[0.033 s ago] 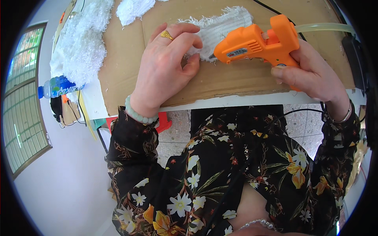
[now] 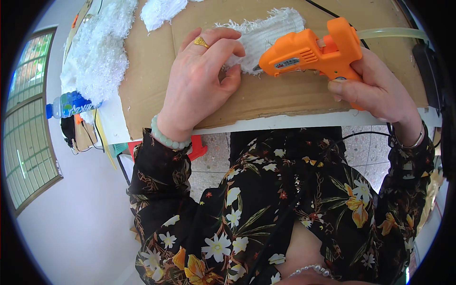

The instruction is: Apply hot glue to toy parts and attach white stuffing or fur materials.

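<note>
Orange glue gun (image 2: 311,52) gripped in closed R hand (image 2: 375,85), nozzle touching white fringed fabric strip (image 2: 266,33), pinched by L hand (image 2: 202,76) on cardboard sheet (image 2: 285,95).

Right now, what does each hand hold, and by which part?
Right hand holds the orange glue gun by its handle. Left hand pinches the white fringed fabric strip at its near edge.
</note>
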Demonstrator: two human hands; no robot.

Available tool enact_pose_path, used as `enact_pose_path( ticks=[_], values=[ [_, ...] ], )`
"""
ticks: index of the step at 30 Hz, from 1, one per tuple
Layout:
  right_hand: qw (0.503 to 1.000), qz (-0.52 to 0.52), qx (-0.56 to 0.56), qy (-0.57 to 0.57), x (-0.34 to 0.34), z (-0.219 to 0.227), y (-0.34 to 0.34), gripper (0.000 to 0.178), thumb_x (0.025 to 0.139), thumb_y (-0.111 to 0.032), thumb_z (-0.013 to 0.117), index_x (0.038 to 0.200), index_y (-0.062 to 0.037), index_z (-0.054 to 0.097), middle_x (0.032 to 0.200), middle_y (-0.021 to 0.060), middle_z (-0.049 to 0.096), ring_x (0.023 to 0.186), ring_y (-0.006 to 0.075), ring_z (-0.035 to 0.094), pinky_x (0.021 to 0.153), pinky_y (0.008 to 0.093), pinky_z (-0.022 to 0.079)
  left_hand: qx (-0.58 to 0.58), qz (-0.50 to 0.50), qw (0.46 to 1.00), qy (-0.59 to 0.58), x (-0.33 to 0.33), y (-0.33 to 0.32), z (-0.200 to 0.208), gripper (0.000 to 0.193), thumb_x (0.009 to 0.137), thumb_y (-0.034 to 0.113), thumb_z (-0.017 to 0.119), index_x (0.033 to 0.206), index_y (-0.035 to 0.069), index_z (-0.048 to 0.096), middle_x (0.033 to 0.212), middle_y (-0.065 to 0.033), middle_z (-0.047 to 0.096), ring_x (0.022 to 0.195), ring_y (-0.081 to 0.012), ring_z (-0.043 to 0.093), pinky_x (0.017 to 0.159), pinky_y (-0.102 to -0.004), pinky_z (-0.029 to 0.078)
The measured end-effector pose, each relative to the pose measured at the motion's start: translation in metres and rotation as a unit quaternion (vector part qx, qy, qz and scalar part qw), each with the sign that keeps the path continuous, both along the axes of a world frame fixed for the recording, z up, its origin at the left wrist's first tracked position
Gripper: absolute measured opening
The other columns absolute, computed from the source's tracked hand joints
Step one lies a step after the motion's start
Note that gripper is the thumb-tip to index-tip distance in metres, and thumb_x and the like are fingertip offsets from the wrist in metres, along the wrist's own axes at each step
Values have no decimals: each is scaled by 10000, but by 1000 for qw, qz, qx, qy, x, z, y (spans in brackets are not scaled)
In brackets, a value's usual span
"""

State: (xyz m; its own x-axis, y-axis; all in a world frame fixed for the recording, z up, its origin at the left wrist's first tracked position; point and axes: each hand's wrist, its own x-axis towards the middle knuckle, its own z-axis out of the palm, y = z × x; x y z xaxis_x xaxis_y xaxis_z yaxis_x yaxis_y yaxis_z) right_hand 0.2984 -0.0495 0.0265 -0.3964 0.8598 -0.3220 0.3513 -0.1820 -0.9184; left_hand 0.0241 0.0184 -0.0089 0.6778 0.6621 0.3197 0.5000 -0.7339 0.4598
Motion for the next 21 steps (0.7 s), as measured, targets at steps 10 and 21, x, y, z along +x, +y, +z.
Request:
enact_pose_path(
  ticks=[10, 21],
  values=[
    [997, -3, -72, -8, 5, 10, 4, 497, 855, -131, 585, 1299, 18, 420, 930, 40, 553, 738, 91, 509, 669, 232, 439, 10, -27, 998, 50, -4, -4, 11, 304, 678, 131, 724, 949, 95, 590, 1054, -23, 622, 734, -230, 599, 989, -521, 366],
    [993, 59, 99, -42, -3, 4, 8, 394, 849, -199, 592, 1130, 64, 508, 735, 67, 487, 624, 125, 456, 579, 273, 410, 90, -28, 993, 77, 0, -4, 6, 336, 696, 226, 771, 933, 95, 572, 996, 11, 626, 760, -205, 609, 972, -520, 371]
  ],
)
